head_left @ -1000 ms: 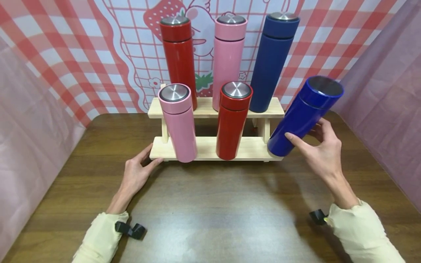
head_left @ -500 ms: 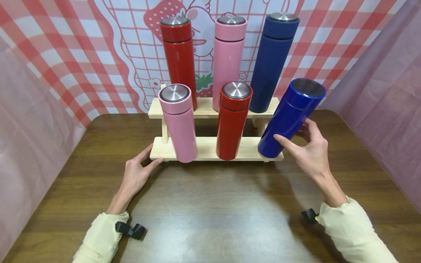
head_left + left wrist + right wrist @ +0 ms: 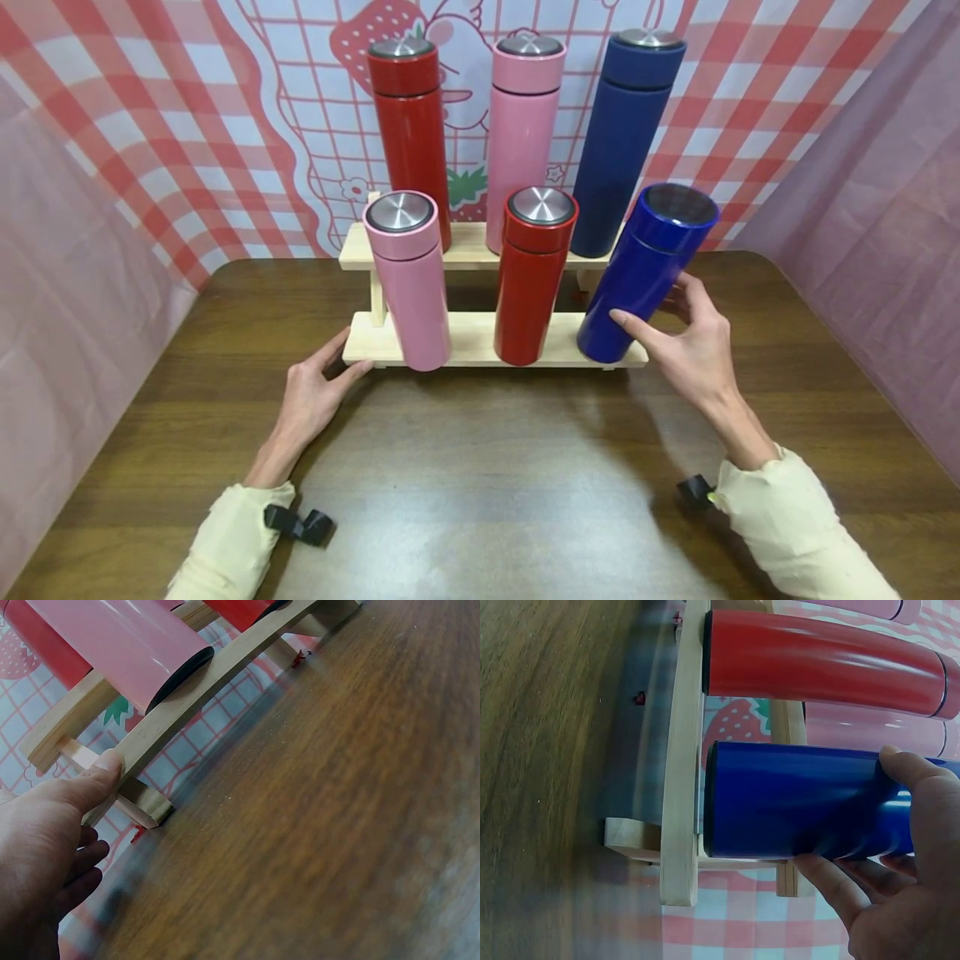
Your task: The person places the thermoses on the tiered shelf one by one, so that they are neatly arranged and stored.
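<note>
My right hand (image 3: 693,350) grips a glossy blue thermos bottle (image 3: 645,271) round its lower half, thumb in front. The bottle leans to the right, its base close over the right end of the lower shelf. In the right wrist view, the blue bottle (image 3: 802,799) has its dark base right at the shelf's edge. At the left end, my left hand (image 3: 315,396) pinches the two-tier wooden rack (image 3: 471,337) between thumb and fingers. A pink thermos (image 3: 411,300) and a red thermos (image 3: 531,292) stand on the lower shelf, left of the blue one.
On the upper shelf stand a red thermos (image 3: 412,142), a pink thermos (image 3: 521,142) and a navy thermos (image 3: 626,142). A checked cloth (image 3: 225,108) hangs right behind the rack. The brown wooden table (image 3: 480,475) stretches out in front.
My right hand has carried the blue thermos left along the lower shelf, and it leans a little less. The left hand stays at the rack's end.
</note>
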`<action>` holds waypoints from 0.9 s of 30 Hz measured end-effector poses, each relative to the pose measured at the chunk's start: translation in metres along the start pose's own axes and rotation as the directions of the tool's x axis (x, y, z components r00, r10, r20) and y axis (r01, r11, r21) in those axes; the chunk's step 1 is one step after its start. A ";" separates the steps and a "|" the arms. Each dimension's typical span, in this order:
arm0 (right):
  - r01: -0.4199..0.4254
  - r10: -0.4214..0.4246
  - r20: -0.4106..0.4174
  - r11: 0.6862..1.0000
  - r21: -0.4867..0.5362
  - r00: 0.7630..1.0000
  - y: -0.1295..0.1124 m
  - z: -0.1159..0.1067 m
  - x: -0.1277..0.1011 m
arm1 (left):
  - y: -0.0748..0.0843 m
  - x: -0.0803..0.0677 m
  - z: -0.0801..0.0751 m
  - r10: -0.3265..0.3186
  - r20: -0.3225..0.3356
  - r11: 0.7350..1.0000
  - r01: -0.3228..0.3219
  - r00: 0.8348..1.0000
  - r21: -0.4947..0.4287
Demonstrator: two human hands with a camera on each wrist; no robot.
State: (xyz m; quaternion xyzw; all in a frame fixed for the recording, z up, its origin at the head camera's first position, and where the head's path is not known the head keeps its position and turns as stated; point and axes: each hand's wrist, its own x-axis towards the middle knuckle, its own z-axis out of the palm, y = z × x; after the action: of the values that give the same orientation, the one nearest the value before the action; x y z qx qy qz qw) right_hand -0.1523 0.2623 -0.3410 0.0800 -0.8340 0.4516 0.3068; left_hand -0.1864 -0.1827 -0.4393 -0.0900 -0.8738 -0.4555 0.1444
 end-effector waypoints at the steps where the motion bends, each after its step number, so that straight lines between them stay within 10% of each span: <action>1: 0.001 -0.001 0.003 1.000 -0.001 1.000 0.000 0.000 0.000 | 0.000 0.000 0.000 0.000 0.000 1.000 0.000 1.000 -0.001; 27: -0.021 0.023 0.043 0.999 -0.050 0.999 0.001 0.006 0.001 | 0.001 -0.002 -0.002 -0.004 0.009 1.000 0.004 1.000 0.006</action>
State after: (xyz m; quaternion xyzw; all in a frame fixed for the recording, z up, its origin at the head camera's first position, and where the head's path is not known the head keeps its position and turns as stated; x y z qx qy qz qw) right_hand -0.1559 0.2577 -0.3439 0.0729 -0.8522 0.4325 0.2854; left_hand -0.1839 -0.1834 -0.4379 -0.0900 -0.8760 -0.4527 0.1400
